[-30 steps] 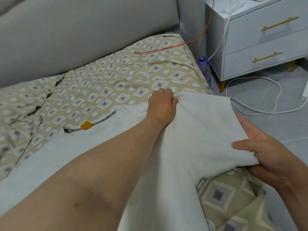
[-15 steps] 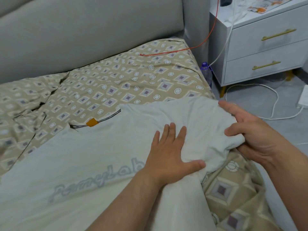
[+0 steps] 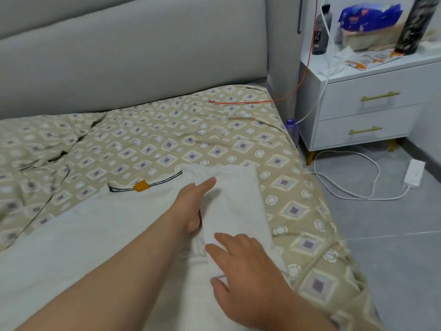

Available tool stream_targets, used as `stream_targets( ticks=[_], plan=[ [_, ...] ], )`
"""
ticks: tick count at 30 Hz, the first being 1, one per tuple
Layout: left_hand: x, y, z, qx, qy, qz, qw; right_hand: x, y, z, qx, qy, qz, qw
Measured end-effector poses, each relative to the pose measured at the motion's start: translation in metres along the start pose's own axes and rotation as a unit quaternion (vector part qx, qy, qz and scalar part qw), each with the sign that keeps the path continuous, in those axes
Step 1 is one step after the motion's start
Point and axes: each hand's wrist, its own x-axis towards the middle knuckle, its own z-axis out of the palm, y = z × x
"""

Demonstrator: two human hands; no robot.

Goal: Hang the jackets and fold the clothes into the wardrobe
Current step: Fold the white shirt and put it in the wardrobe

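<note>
A bedroom in a home. A bed with a beige diamond-patterned sheet (image 3: 167, 139) runs up to a padded grey headboard (image 3: 133, 56). Just beside the bed's far right corner stands a white nightstand (image 3: 334, 111) with two drawers and gold handles (image 3: 380, 96). Its top carries a dark bottle (image 3: 321, 32), a blue packet (image 3: 367, 16) and papers. An orange cable (image 3: 238, 102) trails onto the sheet, and a white power strip (image 3: 414, 173) lies on the grey tiled floor (image 3: 393, 235).

Head view, downward, close over bed (image 3: 214, 139)
</note>
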Motion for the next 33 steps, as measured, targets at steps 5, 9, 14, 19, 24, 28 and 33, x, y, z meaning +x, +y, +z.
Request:
stream_targets(
  ticks=[5,9,14,19,24,28,33],
  plan=[
    [0.025,-0.009,0.008,0.162,0.103,0.079,0.978,-0.03,0.03,0.03,-0.086,0.212,0.01,0.973],
    [0.039,-0.014,-0.005,0.186,0.177,0.132,0.957,-0.027,0.031,0.038,-0.111,0.247,-0.029,0.962],
    [0.011,-0.022,-0.018,0.276,0.169,0.17,0.931,-0.028,0.025,0.032,-0.086,0.233,-0.023,0.968],
    [-0.058,-0.057,-0.074,0.538,0.094,0.255,0.798,-0.033,0.021,0.026,-0.043,0.194,0.003,0.98],
    [-0.1,-0.076,-0.19,0.65,0.225,0.157,0.709,-0.035,0.023,0.018,0.04,0.171,0.021,0.984],
    [-0.113,-0.088,-0.222,0.677,0.266,0.124,0.675,-0.033,0.018,0.026,-0.044,0.178,0.025,0.983],
    [-0.109,-0.092,-0.221,0.654,0.273,0.146,0.691,-0.007,-0.027,0.049,-0.115,0.183,0.037,0.976]
  ],
)
